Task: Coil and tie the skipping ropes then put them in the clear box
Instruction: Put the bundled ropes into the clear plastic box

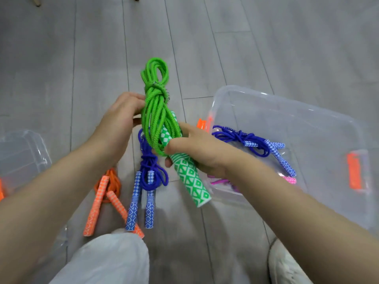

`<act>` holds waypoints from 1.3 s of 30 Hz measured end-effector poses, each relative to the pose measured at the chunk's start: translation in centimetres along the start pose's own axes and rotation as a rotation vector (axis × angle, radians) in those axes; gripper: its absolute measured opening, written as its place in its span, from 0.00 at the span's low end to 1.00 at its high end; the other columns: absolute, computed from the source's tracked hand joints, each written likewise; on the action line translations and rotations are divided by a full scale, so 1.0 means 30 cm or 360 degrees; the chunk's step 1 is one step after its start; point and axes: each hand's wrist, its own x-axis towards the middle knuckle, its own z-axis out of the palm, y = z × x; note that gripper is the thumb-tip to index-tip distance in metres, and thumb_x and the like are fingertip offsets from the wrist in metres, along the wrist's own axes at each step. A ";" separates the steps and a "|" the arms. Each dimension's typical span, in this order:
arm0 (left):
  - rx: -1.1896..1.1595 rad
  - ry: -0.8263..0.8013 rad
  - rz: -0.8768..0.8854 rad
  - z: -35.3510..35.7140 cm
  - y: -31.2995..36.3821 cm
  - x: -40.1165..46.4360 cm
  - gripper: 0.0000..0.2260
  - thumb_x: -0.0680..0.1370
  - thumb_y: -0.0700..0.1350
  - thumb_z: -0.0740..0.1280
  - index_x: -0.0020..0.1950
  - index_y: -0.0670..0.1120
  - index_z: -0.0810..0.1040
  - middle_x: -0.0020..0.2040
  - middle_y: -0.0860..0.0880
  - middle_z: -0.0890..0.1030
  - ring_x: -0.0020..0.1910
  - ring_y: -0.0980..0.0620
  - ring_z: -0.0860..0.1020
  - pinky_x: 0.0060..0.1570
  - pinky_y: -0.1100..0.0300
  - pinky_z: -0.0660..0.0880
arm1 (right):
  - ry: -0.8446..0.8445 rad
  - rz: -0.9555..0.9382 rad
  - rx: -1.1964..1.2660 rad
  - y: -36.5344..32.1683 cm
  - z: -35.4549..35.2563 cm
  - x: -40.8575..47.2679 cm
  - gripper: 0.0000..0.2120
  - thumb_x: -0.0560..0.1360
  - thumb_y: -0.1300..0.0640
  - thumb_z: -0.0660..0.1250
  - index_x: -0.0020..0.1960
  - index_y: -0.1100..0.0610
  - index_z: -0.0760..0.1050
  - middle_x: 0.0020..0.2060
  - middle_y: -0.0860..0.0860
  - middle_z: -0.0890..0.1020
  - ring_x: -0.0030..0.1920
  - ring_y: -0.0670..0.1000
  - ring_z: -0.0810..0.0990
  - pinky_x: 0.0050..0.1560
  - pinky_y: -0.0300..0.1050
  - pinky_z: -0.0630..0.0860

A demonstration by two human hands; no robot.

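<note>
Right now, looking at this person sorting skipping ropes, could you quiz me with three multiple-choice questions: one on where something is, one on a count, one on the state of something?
1. Where does the blue rope with its handles pointing toward the person lie?
A. In the clear box
B. On the floor
C. In the right hand

2. How many orange-handled ropes lie on the floor?
A. One
B. Two
C. Three

3. What state is the green rope in?
A. Stretched out straight
B. Coiled and knotted
C. Cut in two

Answers:
1. B: the blue rope rests on the floor beside the orange rope; a second blue one is in the clear box.
2. A: only one shows.
3. B: the green rope is looped with a knot near its top, held by the left hand and right hand.
</note>
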 end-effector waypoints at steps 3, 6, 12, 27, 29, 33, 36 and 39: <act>0.0448 0.0063 0.0293 0.067 -0.006 0.002 0.15 0.67 0.54 0.67 0.52 0.56 0.70 0.61 0.51 0.75 0.57 0.56 0.75 0.57 0.57 0.72 | -0.0032 0.0070 -0.0199 -0.014 -0.144 -0.090 0.14 0.72 0.68 0.65 0.56 0.61 0.73 0.44 0.62 0.79 0.39 0.54 0.80 0.40 0.46 0.79; 0.1147 -0.0220 0.1024 0.135 -0.002 -0.006 0.27 0.71 0.51 0.67 0.68 0.50 0.65 0.73 0.48 0.64 0.74 0.51 0.62 0.72 0.51 0.61 | -0.0121 0.0089 -0.0375 -0.018 -0.298 -0.182 0.23 0.68 0.68 0.66 0.62 0.58 0.73 0.49 0.60 0.82 0.45 0.56 0.82 0.44 0.47 0.78; 0.2394 -0.0675 0.1937 0.314 0.003 0.038 0.25 0.76 0.56 0.64 0.70 0.46 0.70 0.70 0.45 0.72 0.72 0.44 0.67 0.74 0.41 0.52 | -0.0222 0.0322 -0.0589 -0.001 -0.558 -0.340 0.29 0.63 0.68 0.67 0.63 0.54 0.73 0.49 0.54 0.82 0.48 0.49 0.80 0.48 0.42 0.77; 0.3015 -0.1588 0.1179 0.731 -0.325 0.082 0.15 0.78 0.44 0.63 0.64 0.46 0.65 0.59 0.46 0.74 0.52 0.42 0.79 0.43 0.46 0.77 | 0.0194 0.0698 -0.1736 0.405 -0.839 -0.359 0.22 0.68 0.57 0.73 0.57 0.47 0.68 0.44 0.49 0.77 0.46 0.54 0.77 0.45 0.47 0.73; 0.3002 -0.1579 0.1099 0.742 -0.330 0.112 0.14 0.78 0.41 0.61 0.64 0.47 0.67 0.59 0.47 0.74 0.51 0.42 0.79 0.41 0.48 0.75 | 0.0253 0.0675 -0.1851 0.433 -0.849 -0.345 0.21 0.70 0.56 0.71 0.58 0.48 0.67 0.42 0.49 0.75 0.45 0.55 0.75 0.42 0.45 0.69; 0.3033 -0.1631 0.0915 0.761 -0.343 0.146 0.19 0.76 0.37 0.60 0.66 0.48 0.66 0.59 0.46 0.73 0.51 0.42 0.78 0.42 0.48 0.75 | 0.0387 0.0508 -0.1986 0.480 -0.847 -0.314 0.21 0.73 0.57 0.69 0.63 0.54 0.67 0.45 0.50 0.75 0.44 0.54 0.72 0.42 0.44 0.65; 0.3078 -0.1680 0.0816 0.763 -0.365 0.141 0.20 0.78 0.41 0.61 0.69 0.50 0.64 0.63 0.46 0.72 0.54 0.42 0.77 0.42 0.50 0.71 | 0.0387 0.0459 -0.2066 0.521 -0.854 -0.282 0.22 0.71 0.57 0.69 0.63 0.55 0.68 0.52 0.54 0.78 0.50 0.57 0.76 0.44 0.47 0.70; 0.3086 -0.1824 0.0573 0.750 -0.392 0.132 0.24 0.80 0.50 0.60 0.75 0.51 0.58 0.70 0.45 0.68 0.63 0.41 0.74 0.51 0.50 0.70 | 0.0459 0.0403 -0.2154 0.558 -0.856 -0.267 0.27 0.70 0.60 0.69 0.67 0.54 0.67 0.56 0.57 0.77 0.56 0.59 0.76 0.53 0.52 0.74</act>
